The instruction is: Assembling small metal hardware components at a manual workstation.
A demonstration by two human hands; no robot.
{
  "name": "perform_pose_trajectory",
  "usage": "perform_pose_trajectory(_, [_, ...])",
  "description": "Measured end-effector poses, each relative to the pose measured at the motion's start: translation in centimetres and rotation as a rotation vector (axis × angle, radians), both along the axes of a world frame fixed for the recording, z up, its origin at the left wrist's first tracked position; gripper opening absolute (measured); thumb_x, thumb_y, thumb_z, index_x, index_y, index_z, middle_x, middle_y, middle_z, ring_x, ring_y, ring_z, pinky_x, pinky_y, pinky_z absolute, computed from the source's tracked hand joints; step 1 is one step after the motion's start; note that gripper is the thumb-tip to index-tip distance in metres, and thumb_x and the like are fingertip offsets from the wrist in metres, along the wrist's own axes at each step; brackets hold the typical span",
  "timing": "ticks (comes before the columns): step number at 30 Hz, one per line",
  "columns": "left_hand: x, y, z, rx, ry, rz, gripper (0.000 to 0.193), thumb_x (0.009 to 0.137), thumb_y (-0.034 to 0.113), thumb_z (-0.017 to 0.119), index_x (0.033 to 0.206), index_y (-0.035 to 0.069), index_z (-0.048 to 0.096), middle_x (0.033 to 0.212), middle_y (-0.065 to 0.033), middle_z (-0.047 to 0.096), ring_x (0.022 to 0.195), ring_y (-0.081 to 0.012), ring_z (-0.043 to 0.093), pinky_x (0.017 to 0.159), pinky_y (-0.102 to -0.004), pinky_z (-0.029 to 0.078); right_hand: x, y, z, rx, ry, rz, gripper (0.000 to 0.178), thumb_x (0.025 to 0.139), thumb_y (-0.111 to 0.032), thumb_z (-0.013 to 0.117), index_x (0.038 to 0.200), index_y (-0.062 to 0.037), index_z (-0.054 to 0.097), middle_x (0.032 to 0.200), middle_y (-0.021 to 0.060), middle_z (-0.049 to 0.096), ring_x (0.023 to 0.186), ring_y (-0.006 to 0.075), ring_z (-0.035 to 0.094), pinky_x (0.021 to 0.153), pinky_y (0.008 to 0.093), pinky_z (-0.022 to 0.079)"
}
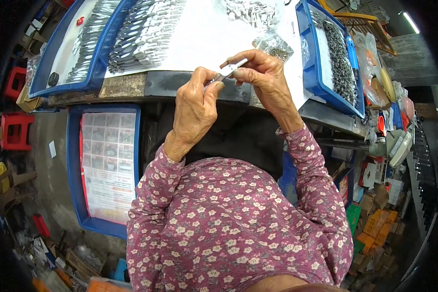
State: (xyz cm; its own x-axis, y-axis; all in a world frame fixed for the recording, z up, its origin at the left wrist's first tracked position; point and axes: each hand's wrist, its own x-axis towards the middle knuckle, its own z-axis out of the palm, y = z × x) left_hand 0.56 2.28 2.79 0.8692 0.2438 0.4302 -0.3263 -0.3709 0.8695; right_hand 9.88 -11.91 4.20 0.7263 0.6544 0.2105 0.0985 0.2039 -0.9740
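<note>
Above the near edge of the workbench, my left hand (193, 106) pinches one end of a small, slim white-and-silver part (227, 71) between thumb and fingers. From the other side my right hand (267, 80) grips the same part, thumb and forefinger closed on its white end. Its exact kind is too small to tell. Beyond my left hand, rows of white-handled pieces (155, 36) with shiny silver ends lie stacked on a white sheet (202, 34). A clear bag of small metal bits (277, 51) lies just past my right hand.
A blue tray (90, 82) of long silver pieces stands at left, another blue tray (318, 80) of small dark metal parts at right. White parts (253, 12) are heaped at the back. Below the bench edge at left is a blue crate (73, 160). Red stools (15, 131) stand further left.
</note>
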Motion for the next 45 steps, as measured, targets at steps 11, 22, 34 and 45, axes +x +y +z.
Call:
perform_pose_trajectory(11, [-1.4,1.2,-1.3,0.195,0.056,-0.132,0.009,0.08,0.003,0.053,0.086,0.0,0.047,0.072,-0.0164,0.055,0.062,-0.0339,0.056,0.054,-0.038,0.044,-1.8,-1.6,-0.4,-0.309,-0.118,0.011,0.019,0.079,-0.004,0.062,0.097,-0.0009,0.062,0.086,0.0054,0.064,0.072,0.0086,0.06,0.06,0.0195,0.05])
perform_pose_trajectory(22, [-2.6,1.6,-1.9,0.42,-0.011,-0.224,0.012,0.079,0.008,0.057,0.085,0.002,0.049,0.073,-0.0109,0.055,0.06,-0.0263,0.057,0.051,-0.0321,0.044,-3.2,-1.9,-0.4,-0.437,-0.886,0.153,0.022,0.073,0.002,0.062,0.094,0.0019,0.056,0.064,0.0103,0.056,0.054,0.0219,0.057,0.047,0.0299,0.043])
perform_pose_trajectory(34, [-3.9,0.9,-2.0,0.52,0.017,-0.263,0.009,0.078,0.002,0.055,0.086,0.001,0.05,0.07,-0.011,0.054,0.059,-0.0268,0.058,0.049,-0.0333,0.044,-5.0,-2.0,-1.7,-0.38,-0.903,0.16,0.024,0.065,0.006,0.06,0.088,0.0028,0.054,0.06,0.0089,0.053,0.05,0.0235,0.055,0.043,0.0307,0.04])
perform_pose_trajectory(45, [-4.8,0.5,-2.7,0.524,0.094,-0.289,0.012,0.076,0.0,0.055,0.085,0.0,0.047,0.072,-0.0124,0.051,0.061,-0.0292,0.057,0.049,-0.036,0.043,-5.6,-2.0,-2.6,-0.375,-0.874,0.205,0.024,0.065,0.006,0.06,0.088,0.0039,0.054,0.06,0.0106,0.05,0.05,0.0251,0.053,0.043,0.0313,0.04])
